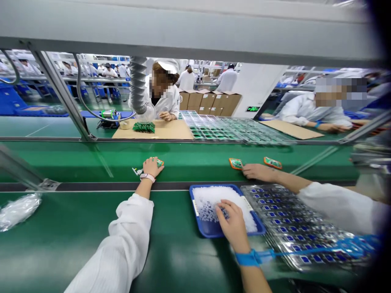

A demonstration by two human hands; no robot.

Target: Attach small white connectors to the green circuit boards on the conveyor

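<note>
My left hand [152, 166], with a pink watch on its wrist, reaches out onto the green conveyor belt [91, 162]. Its fingers curl down over a small green circuit board with an orange edge [159, 162]. My right hand [232, 221], wearing a blue wrist strap [248, 258], is in a blue tray [210, 230] heaped with small white plastic parts [214, 197]. Its fingers are bent into the pile, so what they pinch is hidden. A co-worker's hand [259, 172] comes in from the right and touches another orange-edged board [236, 163]; a third board [273, 162] lies beyond.
A clear blister tray of blue components [293, 224] lies right of the blue tray. A crumpled plastic bag [18, 209] lies at the left. Across the belt are cardboard sheets [171, 130], stacked green boards [143, 127], clear trays [226, 130], a grey hose [138, 85] and seated people in white.
</note>
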